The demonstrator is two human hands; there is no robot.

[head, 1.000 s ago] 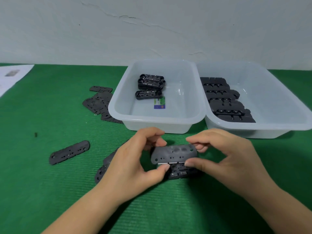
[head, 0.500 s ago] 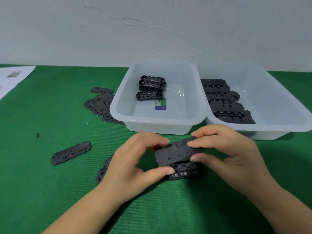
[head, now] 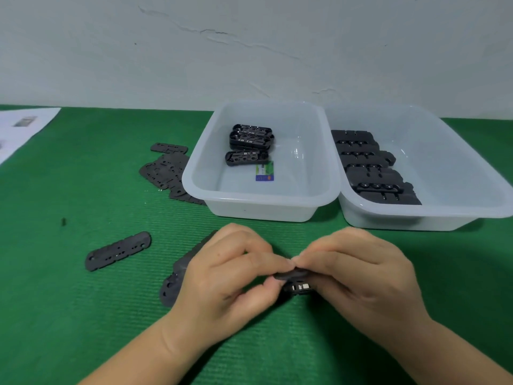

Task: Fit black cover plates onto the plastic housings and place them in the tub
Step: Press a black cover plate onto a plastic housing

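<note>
while the left hand (head: 230, 273) and right hand (head: 358, 276) meet, each grip pinches the cover plate (head: 291, 273) onto its housing (head: 298, 289)

Green ribbed mat (head: 83, 315) covering the table; white printed paper (head: 22, 129) at its far-left corner; cracked white wall (head: 249, 45) behind.

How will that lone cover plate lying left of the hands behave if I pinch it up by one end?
The lone cover plate looks thin and flat, so it is probably light and may flex slightly. It lies flush on the ribbed green mat, so getting a fingertip under its edge could be fiddly. Being flat, it should not roll or tip.
</note>
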